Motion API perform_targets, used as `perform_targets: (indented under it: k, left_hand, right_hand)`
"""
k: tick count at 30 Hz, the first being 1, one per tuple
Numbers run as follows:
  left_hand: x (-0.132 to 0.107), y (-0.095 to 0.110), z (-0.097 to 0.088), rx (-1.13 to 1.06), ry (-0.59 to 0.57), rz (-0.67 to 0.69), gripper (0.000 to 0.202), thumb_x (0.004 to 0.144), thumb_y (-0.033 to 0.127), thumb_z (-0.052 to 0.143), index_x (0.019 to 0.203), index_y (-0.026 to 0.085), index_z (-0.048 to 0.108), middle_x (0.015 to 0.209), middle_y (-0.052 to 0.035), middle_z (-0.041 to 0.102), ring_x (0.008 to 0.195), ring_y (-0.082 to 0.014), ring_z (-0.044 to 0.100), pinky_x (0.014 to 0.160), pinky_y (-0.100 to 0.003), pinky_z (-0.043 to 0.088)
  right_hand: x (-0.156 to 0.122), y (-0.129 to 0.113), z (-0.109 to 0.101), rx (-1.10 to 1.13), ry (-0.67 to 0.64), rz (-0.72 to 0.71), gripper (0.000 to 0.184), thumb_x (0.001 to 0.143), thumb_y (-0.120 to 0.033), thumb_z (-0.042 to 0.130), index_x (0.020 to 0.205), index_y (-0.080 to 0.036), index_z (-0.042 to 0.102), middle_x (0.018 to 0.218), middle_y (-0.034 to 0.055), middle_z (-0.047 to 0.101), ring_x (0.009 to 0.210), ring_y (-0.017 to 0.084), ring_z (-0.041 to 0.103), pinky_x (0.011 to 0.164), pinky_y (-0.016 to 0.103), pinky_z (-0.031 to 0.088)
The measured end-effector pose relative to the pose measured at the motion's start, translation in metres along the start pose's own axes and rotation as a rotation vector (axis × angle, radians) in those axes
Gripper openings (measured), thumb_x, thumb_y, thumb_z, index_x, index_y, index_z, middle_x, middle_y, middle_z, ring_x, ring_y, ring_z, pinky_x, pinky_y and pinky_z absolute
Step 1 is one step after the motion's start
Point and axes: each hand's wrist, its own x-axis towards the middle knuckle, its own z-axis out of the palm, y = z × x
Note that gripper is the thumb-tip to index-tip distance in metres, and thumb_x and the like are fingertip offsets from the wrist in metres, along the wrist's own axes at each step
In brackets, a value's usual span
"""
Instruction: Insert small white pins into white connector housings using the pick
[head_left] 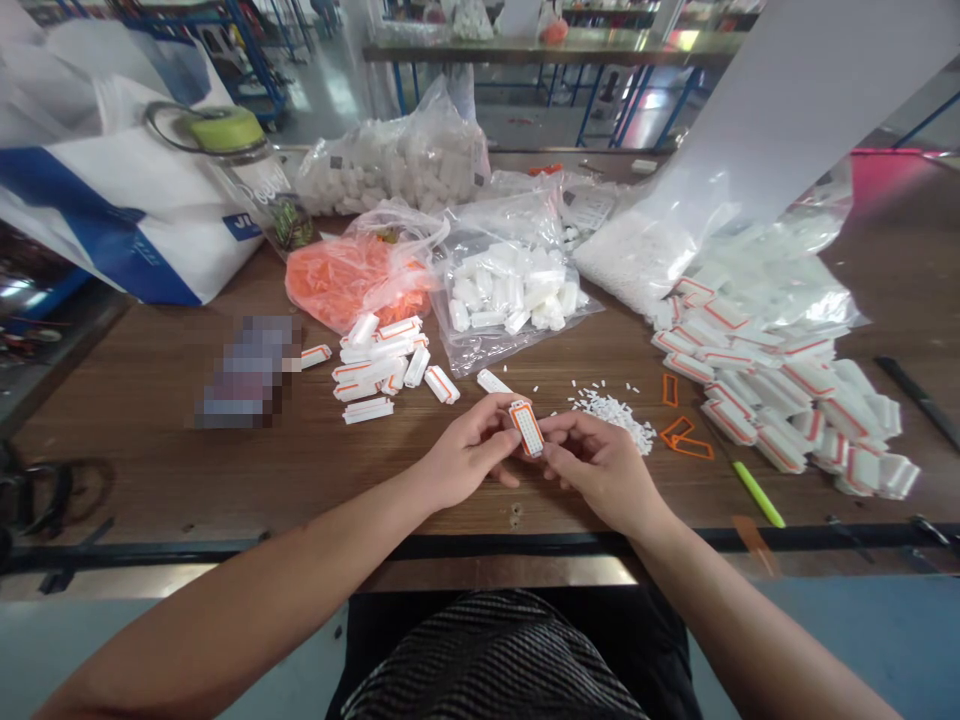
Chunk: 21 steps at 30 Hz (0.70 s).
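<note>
Between my hands, over the front of the brown table, is a small white plastic piece with an orange frame round a face of small holes or dots. My left hand pinches it from the left side. From the right, the thumb and fingers of my right hand close on its edge. Just beyond the right hand lies a heap of tiny white pegs. Loose orange frames are to the right of it. A white piece rests behind my left hand.
Finished-looking white-and-orange pieces are piled at right, with more at left. Behind stand an orange-filled bag, a bag of white parts and a bottle. A green-handled tool lies near the front edge.
</note>
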Motion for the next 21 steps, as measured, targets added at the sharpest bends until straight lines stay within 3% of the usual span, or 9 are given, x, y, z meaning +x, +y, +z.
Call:
perform_targets:
  k: [8,13,18,21]
  left_hand:
    - [-0.0018,0.0038,0.0031,0.006,0.026,-0.014,0.048,0.081,0.020,0.062,0.127,0.024,0.047,0.101,-0.0053,0.058,0.086,-0.0162,0.060,0.063,-0.023,0.058]
    - [-0.0063,0.0083,0.0050,0.133,-0.004,0.037,0.048,0.082,0.018,0.057,0.129,0.025,0.050,0.097,-0.0042,0.059,0.082,-0.0147,0.059,0.064,-0.023,0.059]
    - [-0.0095,0.0098,0.0048,0.323,-0.047,0.094,0.040,0.091,0.023,0.050,0.131,0.022,0.052,0.109,-0.0069,0.061,0.080,-0.0140,0.061,0.063,-0.026,0.061]
    - [-0.0094,0.0088,0.0022,0.351,-0.072,0.101,0.040,0.095,0.029,0.044,0.134,0.022,0.050,0.115,-0.0084,0.061,0.084,-0.0151,0.062,0.059,-0.024,0.061]
  right_hand:
    - [-0.0019,0.0024,0.0020,0.021,0.004,0.017,0.016,0.076,-0.026,0.065,0.090,-0.018,0.069,0.060,-0.0026,0.062,0.050,0.009,0.059,0.043,0.021,0.045]
    - [-0.0056,0.0045,0.0044,-0.122,0.086,-0.069,0.015,0.082,-0.030,0.063,0.075,-0.019,0.070,0.060,0.0001,0.065,0.051,0.010,0.058,0.050,0.025,0.048]
    - [-0.0058,0.0031,0.0036,-0.245,0.150,-0.153,0.020,0.081,-0.033,0.065,0.067,-0.019,0.069,0.057,-0.0008,0.064,0.049,0.009,0.052,0.048,0.023,0.041]
    - [-0.0043,0.0030,0.0026,-0.225,0.141,-0.134,0.022,0.081,-0.034,0.065,0.065,-0.019,0.067,0.055,-0.0008,0.064,0.049,0.009,0.052,0.048,0.022,0.041]
